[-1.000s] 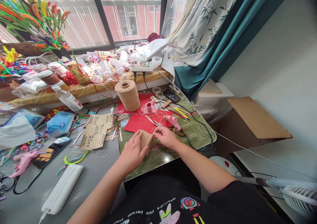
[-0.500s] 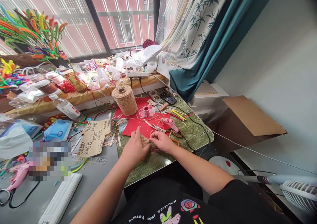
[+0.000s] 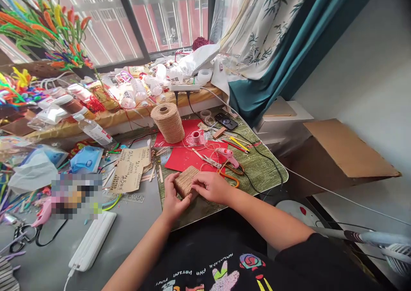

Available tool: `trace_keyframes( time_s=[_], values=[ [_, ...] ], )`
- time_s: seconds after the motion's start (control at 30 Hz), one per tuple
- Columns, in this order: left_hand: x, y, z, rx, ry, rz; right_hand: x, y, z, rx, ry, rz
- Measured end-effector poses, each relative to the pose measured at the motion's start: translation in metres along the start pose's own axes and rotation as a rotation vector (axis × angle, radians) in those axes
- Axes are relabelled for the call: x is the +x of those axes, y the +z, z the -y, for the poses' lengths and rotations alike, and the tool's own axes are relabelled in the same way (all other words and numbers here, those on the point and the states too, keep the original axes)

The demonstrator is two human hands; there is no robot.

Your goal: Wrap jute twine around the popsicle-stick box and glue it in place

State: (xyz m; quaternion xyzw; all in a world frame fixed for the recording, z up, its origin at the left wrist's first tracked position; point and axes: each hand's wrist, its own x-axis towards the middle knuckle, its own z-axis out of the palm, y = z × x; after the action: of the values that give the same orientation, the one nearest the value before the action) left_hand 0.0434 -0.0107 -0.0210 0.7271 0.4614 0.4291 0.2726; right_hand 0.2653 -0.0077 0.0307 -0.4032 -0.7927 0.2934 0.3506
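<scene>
One tan, boxy, twine-wrapped block (image 3: 185, 180) sits over the green, streaked worktop (image 3: 265, 164), clamped in the fingers of the left hand (image 3: 173, 200); the right hand (image 3: 210, 187) brings its fingers together against the block's right side.

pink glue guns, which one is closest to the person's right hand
The glue gun on the green tabletop, just beyond the right hand. The other glue gun lies much farther off, on the grey tabletop at picture left.

The twine-wrapped block (image 3: 185, 181) is before the spool (image 3: 167, 124), a glue gun (image 3: 228, 155) to its right, sandpaper (image 3: 130, 172) left.
</scene>
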Motion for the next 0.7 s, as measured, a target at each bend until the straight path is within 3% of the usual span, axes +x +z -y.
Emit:
trace_keyframes(
  time_s=[0.17, 0.3, 0.7],
  values=[
    [-0.005, -0.012, 0.011, 0.075, 0.051, 0.091, -0.004, 0.022, -0.004, -0.206, -0.168, 0.052],
    [-0.004, -0.022, 0.013, 0.068, 0.025, 0.113, -0.005, 0.028, -0.007, -0.222, -0.224, 0.059],
    [-0.003, -0.035, 0.014, 0.134, 0.066, 0.171, -0.01, -0.003, -0.019, -0.105, -0.066, 0.103]
  ],
)
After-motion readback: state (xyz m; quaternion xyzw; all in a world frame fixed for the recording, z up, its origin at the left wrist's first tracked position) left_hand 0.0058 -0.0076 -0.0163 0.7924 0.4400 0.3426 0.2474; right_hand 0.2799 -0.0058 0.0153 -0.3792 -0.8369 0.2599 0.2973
